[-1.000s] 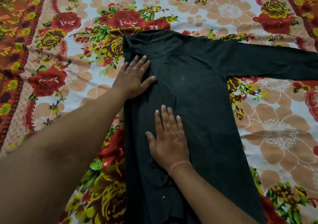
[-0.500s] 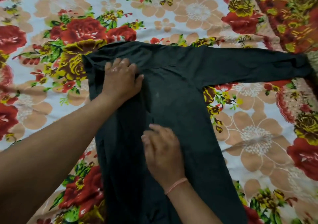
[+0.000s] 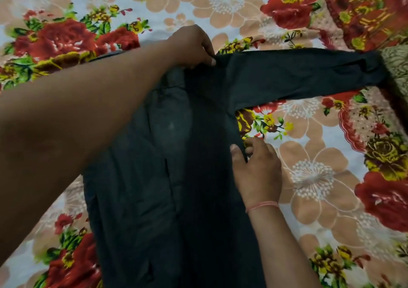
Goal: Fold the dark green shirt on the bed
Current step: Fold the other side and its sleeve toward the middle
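The left hand (image 3: 192, 44) pinches the dark green shirt (image 3: 198, 177) at its shoulder. The right hand (image 3: 257, 168) pinches its side edge. One sleeve (image 3: 298, 75) lies straight on the flowery bedsheet (image 3: 313, 177).

The bed (image 3: 309, 177), covered in a floral sheet, carries the shirt (image 3: 198, 199) lying flat, one sleeve (image 3: 298, 75) stretched right, its cuff seemingly near the edge.
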